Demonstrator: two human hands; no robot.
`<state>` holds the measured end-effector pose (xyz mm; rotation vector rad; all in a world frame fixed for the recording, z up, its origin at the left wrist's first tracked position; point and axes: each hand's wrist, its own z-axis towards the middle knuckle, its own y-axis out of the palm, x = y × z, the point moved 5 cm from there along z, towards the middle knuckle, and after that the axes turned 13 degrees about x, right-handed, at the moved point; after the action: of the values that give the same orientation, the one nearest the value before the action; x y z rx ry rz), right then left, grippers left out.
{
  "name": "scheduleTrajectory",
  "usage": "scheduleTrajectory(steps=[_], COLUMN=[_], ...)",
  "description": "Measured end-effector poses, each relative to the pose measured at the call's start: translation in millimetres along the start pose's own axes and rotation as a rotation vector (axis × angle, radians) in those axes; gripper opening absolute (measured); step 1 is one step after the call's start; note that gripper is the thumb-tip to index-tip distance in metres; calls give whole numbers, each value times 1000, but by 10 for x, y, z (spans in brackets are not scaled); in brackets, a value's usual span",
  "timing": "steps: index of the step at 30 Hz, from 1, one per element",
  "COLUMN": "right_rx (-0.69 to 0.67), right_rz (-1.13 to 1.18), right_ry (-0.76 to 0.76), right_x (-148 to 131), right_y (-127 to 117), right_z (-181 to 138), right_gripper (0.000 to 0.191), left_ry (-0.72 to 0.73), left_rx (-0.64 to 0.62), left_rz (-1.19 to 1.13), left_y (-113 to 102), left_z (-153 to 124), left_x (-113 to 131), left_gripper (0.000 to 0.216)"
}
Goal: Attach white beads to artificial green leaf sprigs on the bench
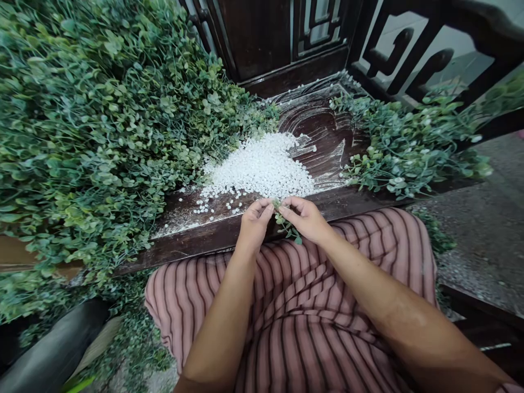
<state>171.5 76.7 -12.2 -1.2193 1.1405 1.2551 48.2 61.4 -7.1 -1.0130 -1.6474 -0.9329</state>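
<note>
We observe both hands working close together at the front edge of the bench point(347, 208), just above the wearer's lap. We record the left hand point(254, 222) with thumb and forefinger pinched on the upper end of a small green sprig point(289, 228). We record the right hand point(305, 218) pinching the same sprig from the other side, thumb against forefinger; the exact contact is partly hidden by the fingers. The sprig's leafy end hangs below the fingertips, in front of the bench edge.

Directly beyond the hands we note a pile of white pellets point(262, 166), with loose ones scattered toward the left. We find a large heap of foliage point(102, 109) covering the left side and a smaller bunch of foliage point(413, 147) on the right of the bench. Pale streaks mark the dark surface beyond the pile. We note dark wooden latticework point(256, 41) behind, and striped fabric point(319, 344) over the lap.
</note>
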Motion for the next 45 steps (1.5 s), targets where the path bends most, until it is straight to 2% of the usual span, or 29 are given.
scheduleTrajectory(steps=[3, 5, 11, 15, 21, 25, 30, 34, 36, 39, 41, 45], right_rx=[-38, -46, 34, 96, -13, -20, 104, 248, 207, 29, -4, 12], right_rz=[9, 9, 62, 105, 139, 132, 120, 111, 184, 404, 485, 421], right_ry=[29, 47, 108, 73, 99, 125, 89, 62, 99, 287, 388, 363], right_x=[8, 13, 27, 4, 49, 83, 72, 18, -17, -12, 22, 71], right_y=[18, 23, 12, -16, 34, 64, 49, 13, 28, 96, 113, 155], right_z=[-6, -9, -11, -1, -24, -25, -16, -65, -90, -107, -93, -40], right_gripper=[24, 25, 35, 32, 32, 30, 27, 29, 33, 37, 41, 37], left_ry=[-33, -36, -46, -79, -116, -109, -87, -66, -66, -90, -111, -84], left_rx=[-107, -117, 61, 129, 108, 123, 172, 95, 72, 82, 65, -6], left_rz=[-16, -37, -99, -116, -179, -187, -116, -7, -5, -76, -137, -165], left_y=[38, 36, -35, -77, -97, -111, -147, -113, -116, -165, -179, -132], left_z=[-13, -7, 36, 43, 48, 51, -32, -111, -114, -85, -72, -60], left_x=[1, -7, -77, -90, -88, -88, -53, -45, -55, -74, -82, -62], left_gripper=[24, 21, 20, 24, 32, 33, 38, 35, 31, 28, 28, 26])
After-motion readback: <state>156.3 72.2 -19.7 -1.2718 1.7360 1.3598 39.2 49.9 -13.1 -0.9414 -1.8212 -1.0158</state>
